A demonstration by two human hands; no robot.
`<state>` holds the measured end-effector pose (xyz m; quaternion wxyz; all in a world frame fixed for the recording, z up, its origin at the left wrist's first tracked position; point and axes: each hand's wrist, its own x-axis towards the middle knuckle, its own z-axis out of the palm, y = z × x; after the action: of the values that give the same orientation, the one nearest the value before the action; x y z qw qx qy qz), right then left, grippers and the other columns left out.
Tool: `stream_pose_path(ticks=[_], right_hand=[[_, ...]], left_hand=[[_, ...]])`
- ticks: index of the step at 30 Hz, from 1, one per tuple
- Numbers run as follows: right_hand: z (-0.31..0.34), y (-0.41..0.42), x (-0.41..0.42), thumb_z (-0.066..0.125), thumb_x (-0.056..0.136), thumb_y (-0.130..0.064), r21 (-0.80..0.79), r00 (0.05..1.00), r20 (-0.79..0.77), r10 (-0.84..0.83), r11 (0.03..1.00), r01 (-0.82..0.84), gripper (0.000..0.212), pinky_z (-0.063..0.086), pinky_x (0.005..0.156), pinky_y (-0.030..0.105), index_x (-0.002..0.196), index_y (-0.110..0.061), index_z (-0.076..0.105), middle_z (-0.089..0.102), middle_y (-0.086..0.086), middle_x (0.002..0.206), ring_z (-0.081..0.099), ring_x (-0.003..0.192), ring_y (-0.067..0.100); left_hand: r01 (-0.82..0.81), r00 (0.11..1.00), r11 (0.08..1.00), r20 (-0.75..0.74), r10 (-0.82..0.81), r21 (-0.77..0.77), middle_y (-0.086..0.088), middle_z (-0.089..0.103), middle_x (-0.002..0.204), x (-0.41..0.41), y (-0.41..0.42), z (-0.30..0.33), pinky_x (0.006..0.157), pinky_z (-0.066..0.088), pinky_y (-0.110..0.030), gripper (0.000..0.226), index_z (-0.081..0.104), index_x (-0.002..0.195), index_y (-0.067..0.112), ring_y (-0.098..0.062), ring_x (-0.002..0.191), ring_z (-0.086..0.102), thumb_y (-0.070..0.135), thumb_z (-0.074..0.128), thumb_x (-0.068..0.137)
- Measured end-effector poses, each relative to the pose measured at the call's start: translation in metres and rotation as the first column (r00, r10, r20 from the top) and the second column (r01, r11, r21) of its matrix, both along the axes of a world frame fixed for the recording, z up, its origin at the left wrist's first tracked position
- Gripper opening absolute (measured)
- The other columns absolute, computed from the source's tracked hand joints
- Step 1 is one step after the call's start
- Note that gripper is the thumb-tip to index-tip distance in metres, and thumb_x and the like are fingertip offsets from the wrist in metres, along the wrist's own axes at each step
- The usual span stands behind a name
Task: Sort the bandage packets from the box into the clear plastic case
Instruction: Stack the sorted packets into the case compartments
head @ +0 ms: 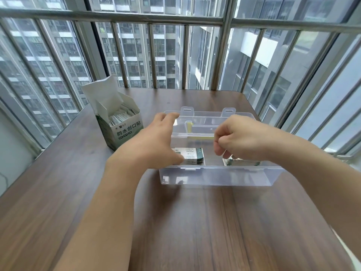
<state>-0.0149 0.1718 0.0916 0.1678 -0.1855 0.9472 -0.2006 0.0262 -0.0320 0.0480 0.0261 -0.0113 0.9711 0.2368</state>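
Note:
An open white and green bandage box (119, 122) stands at the table's left, with several packets showing inside. The clear plastic case (214, 175) sits at the middle with its lid open toward me. One stack of bandage packets (192, 155) lies in the case's left compartment and another stack (242, 162) in the right one. My left hand (156, 141) rests over the case's left side, thumb touching the left stack, fingers spread at the far wall. My right hand (246, 138) hovers over the right stack with fingers curled; whether it holds a packet is hidden.
The brown wooden table (195, 222) stands in a corner of floor-to-ceiling windows with metal railing bars (220, 55) right behind its far and side edges. A small yellowish divider piece (189, 127) stands inside the case's rear compartment.

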Motion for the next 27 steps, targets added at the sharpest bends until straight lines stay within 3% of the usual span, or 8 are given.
stream_pose_path(ticks=[5, 9, 14, 18, 22, 27], right_hand=[[-0.004, -0.001, -0.002, 0.045, 0.086, -0.003, -0.002, 0.998, 0.063, 0.001, 1.0, -0.001, 0.032, 0.062, 0.079, 0.041, 0.072, -0.01, 0.073, 0.076, 0.012, 0.082, 0.073, 0.084, 0.027], [-0.012, -0.013, -0.005, 0.034, 0.087, 0.003, 0.01, 0.97, 0.241, 0.038, 0.999, -0.042, 0.041, 0.06, 0.08, 0.037, 0.078, -0.007, 0.072, 0.076, 0.015, 0.096, 0.069, 0.079, 0.022], [-0.016, -0.023, -0.009, 0.036, 0.091, 0.001, -0.053, 0.959, 0.282, 0.009, 0.999, 0.007, 0.038, 0.058, 0.073, 0.03, 0.079, -0.01, 0.07, 0.073, 0.013, 0.086, 0.065, 0.076, 0.019], [-0.017, -0.02, -0.009, 0.037, 0.093, 0.002, -0.124, 0.952, 0.305, -0.03, 0.99, 0.071, 0.036, 0.059, 0.074, 0.031, 0.076, -0.01, 0.067, 0.069, 0.015, 0.082, 0.066, 0.074, 0.023], [-0.013, -0.014, -0.008, 0.036, 0.091, 0.004, -0.143, 0.96, 0.272, -0.068, 0.984, 0.11, 0.036, 0.06, 0.074, 0.033, 0.077, -0.005, 0.067, 0.072, 0.023, 0.093, 0.066, 0.074, 0.026], [-0.001, -0.011, -0.008, 0.039, 0.089, 0.004, -0.177, 0.976, 0.193, -0.099, 0.975, 0.134, 0.034, 0.062, 0.074, 0.033, 0.075, -0.003, 0.069, 0.075, 0.022, 0.091, 0.07, 0.076, 0.028]], left_hand=[[0.022, 1.0, 1.0, 0.02, -0.022, 0.004, 0.014, 0.019, 0.155, 0.002, 0.002, 0.002, 0.078, 0.051, -0.029, 0.102, 0.013, 0.154, 0.037, -0.019, 0.122, 0.054, 0.038, 0.081, 0.078], [0.025, 0.997, 0.979, 0.079, -0.009, -0.201, 0.004, 0.026, 0.149, -0.003, 0.013, 0.003, 0.092, 0.052, -0.042, 0.1, 0.018, 0.151, 0.03, -0.029, 0.116, 0.057, 0.027, 0.082, 0.074], [-0.017, 1.0, 0.911, -0.008, 0.015, -0.412, -0.005, 0.038, 0.131, -0.01, 0.026, -0.002, 0.073, 0.051, -0.042, 0.073, 0.034, 0.137, 0.022, -0.038, 0.094, 0.062, 0.019, 0.077, 0.078], [-0.028, 0.999, 0.909, -0.048, 0.009, -0.416, -0.004, 0.039, 0.128, -0.009, 0.023, -0.005, 0.073, 0.053, -0.045, 0.073, 0.036, 0.134, 0.023, -0.038, 0.091, 0.063, 0.022, 0.079, 0.076], [-0.021, 1.0, 0.917, -0.029, 0.01, -0.398, -0.002, 0.037, 0.13, -0.007, 0.022, -0.004, 0.073, 0.053, -0.044, 0.08, 0.033, 0.136, 0.025, -0.036, 0.09, 0.063, 0.026, 0.082, 0.073], [0.013, 1.0, 0.95, 0.025, -0.005, -0.311, -0.001, 0.031, 0.14, -0.008, 0.019, 0.0, 0.087, 0.054, -0.047, 0.092, 0.028, 0.142, 0.027, -0.037, 0.103, 0.062, 0.034, 0.085, 0.071]])
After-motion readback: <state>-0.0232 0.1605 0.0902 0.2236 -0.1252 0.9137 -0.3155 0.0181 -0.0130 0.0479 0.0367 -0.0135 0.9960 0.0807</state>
